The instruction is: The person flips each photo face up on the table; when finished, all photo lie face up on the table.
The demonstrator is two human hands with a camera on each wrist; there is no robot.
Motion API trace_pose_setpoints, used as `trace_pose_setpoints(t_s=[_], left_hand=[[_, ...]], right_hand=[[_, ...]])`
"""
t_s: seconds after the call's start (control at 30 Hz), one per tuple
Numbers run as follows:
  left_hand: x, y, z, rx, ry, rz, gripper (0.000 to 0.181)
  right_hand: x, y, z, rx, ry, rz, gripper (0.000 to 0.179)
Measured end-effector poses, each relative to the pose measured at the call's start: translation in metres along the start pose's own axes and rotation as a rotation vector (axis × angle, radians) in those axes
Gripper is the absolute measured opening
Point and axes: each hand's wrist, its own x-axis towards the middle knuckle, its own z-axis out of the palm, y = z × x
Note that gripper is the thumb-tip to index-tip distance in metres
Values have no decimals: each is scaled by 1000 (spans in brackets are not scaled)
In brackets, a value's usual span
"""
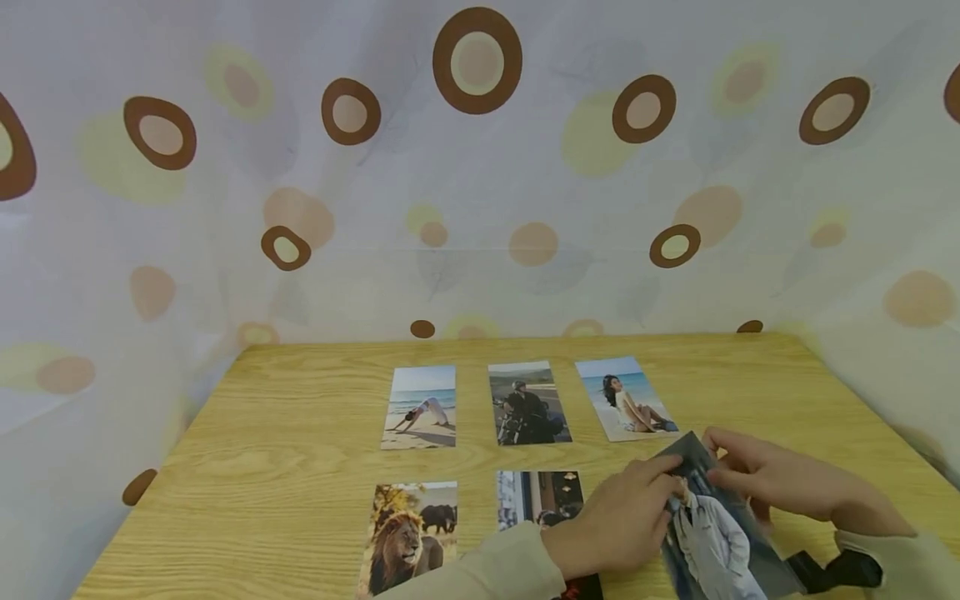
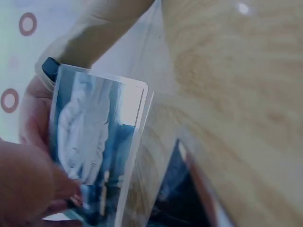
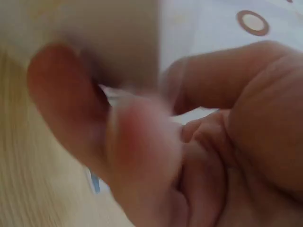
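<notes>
Both hands hold a photo card point(image 1: 716, 542) of a person in a white coat, tilted up over the right part of the table. My left hand point(image 1: 622, 521) grips its left edge, fingers lying over the picture's top. The right hand point(image 1: 787, 483) pinches the upper right edge between thumb and fingers. In the left wrist view the photo card point(image 2: 85, 127) shows a glossy face and a pale border. The right wrist view shows the card's plain back point(image 3: 118, 42) against the fingers point(image 3: 61, 90). Left of the hands lies a street-scene photo point(image 1: 536, 496), partly hidden by my left arm.
Along the back of the wooden table point(image 1: 285, 450) lie a beach yoga photo point(image 1: 420, 407), a motorbike rider photo point(image 1: 528, 404) and a seated beach portrait photo point(image 1: 628, 400). Nearer is a lion photo point(image 1: 411, 533). A patterned cloth point(image 1: 480, 283) hangs behind and at the sides.
</notes>
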Motion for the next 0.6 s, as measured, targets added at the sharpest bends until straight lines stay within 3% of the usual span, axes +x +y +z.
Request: trace_pose_setpoints(t_s=[0.1, 0.2, 0.37, 0.6], left_hand=[[1, -1, 2, 51, -197, -33, 40], [2, -3, 3, 63, -320, -38, 51], [1, -8, 3, 99, -374, -8, 62], [-3, -19, 5, 151, -464, 52, 81]], right_hand=[[3, 6, 4, -112, 51, 97, 11], [8, 12, 10, -282, 120, 197, 13], [14, 20, 12, -510, 206, 271, 19], [18, 32, 12, -659, 256, 278, 25]])
